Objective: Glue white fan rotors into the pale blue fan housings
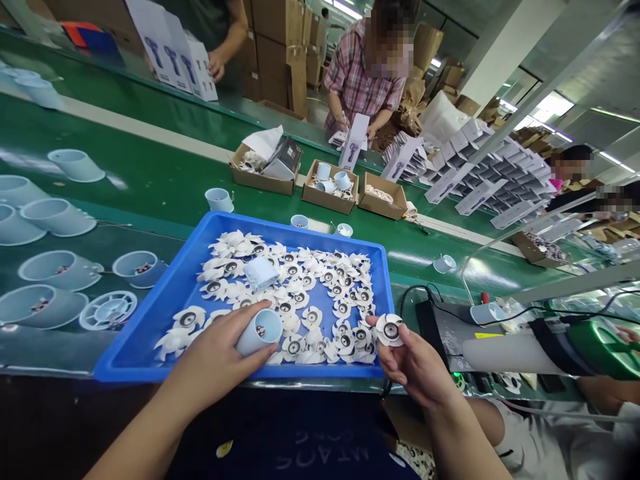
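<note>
My left hand is wrapped around a light-blue plastic cup-shaped housing, whose open mouth shows small coppery parts inside. Between the thumb and fingers of my right hand is a white fan blade wheel with a dark ring at its hub. Both hands are over the front edge of a blue tray, apart from each other. Many more white fan blade wheels lie loose in the tray. A pale blue folded piece rests on top of them.
Light-blue housings stand to the left of the tray. Behind it, small cardboard boxes hold parts on the green belt. A black box with cables sits at right. Across the belt, people handle white printed cartons.
</note>
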Motion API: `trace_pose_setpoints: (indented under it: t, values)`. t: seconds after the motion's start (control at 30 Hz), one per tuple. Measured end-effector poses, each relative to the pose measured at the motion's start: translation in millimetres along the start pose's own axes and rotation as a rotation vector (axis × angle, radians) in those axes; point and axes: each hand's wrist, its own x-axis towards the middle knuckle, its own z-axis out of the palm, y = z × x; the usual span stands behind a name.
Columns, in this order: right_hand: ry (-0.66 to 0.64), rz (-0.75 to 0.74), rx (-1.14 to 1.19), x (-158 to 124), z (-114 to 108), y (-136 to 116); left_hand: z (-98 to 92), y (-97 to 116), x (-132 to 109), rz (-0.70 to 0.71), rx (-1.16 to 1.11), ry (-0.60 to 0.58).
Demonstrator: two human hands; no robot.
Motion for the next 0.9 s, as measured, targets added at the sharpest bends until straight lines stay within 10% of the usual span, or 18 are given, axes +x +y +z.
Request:
trace_pose_setpoints:
  t: [0.9]
  values:
    - [-0.009,-0.001,-0.527,24.8,-5.2,15.5,-6.8,23.1,-8.6,0.071,-0.010,-0.017]
